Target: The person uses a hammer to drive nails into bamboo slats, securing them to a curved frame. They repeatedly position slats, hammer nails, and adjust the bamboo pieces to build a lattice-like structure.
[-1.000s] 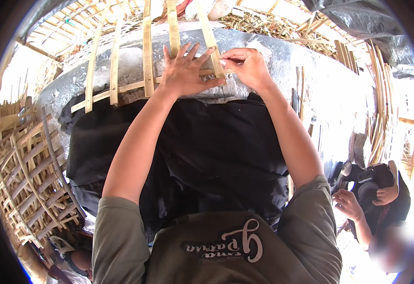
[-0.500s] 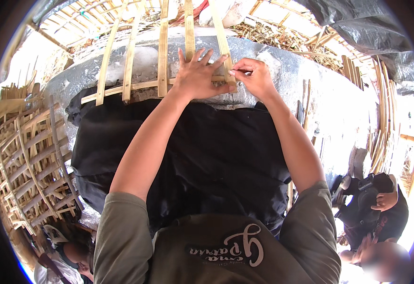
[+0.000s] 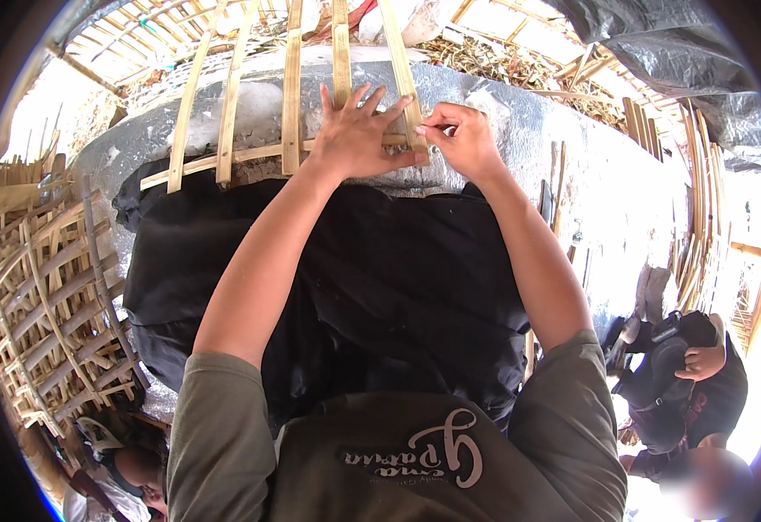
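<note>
Several pale bamboo slats lie side by side, running away from me across a bamboo crosspiece. My left hand rests flat on them with its fingers spread, the thumb and one fingertip reaching the rightmost slat. Just right of that slat's near end, my right hand is closed in a pinch beside the joint with the crosspiece. Whatever sits between its fingertips is too small to make out. Black cloth covers my legs below the slats.
A silvery sheet lies under and beyond the slats. At the left stands a woven bamboo lattice; upright bamboo strips line the right. Another person in black sits at the lower right. Dark plastic sheeting hangs above.
My right hand's pinch has tightened slightly beside the rightmost slat. My left hand keeps its place on the slats. The whole view has shifted a little.
</note>
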### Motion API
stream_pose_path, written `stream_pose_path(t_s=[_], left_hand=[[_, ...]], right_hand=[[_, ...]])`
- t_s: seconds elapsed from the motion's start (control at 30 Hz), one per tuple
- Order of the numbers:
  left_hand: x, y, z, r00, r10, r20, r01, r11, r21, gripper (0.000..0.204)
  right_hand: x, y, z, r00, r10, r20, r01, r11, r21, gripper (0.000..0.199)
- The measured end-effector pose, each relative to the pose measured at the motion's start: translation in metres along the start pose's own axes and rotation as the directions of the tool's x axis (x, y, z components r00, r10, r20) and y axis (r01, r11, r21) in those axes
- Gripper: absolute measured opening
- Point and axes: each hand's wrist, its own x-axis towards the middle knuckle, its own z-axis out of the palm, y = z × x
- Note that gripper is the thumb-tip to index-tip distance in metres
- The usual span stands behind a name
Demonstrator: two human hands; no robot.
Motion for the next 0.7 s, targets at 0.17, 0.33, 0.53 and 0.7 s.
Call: stream_pose_path(t_s=[0.17, 0.33, 0.53, 0.7], left_hand=[[-0.001, 0.000, -0.002, 1.000, 0.002, 0.013, -0.002, 1.000, -0.004, 0.118], [0.000, -0.001, -0.002, 1.000, -0.004, 0.031, 0.005, 1.000, -0.018, 0.117], [-0.003, 0.001, -0.005, 1.000, -0.007, 0.020, 0.007, 1.000, -0.008, 0.108], [-0.006, 0.004, -0.010, 0.999, 0.020, -0.034, -0.020, 1.000, 0.001, 0.105]], right_hand=[[0.000, -0.006, 0.001, 1.000, 0.008, -0.010, -0.008, 1.000, -0.005, 0.019], [-0.001, -0.009, 0.003, 0.999, 0.032, -0.004, -0.032, 0.999, -0.013, 0.018], [-0.003, 0.001, 0.007, 0.996, 0.086, 0.003, -0.086, 0.995, 0.042, 0.018], [-0.003, 0.005, 0.007, 0.991, 0.133, 0.003, -0.133, 0.989, 0.058, 0.017]])
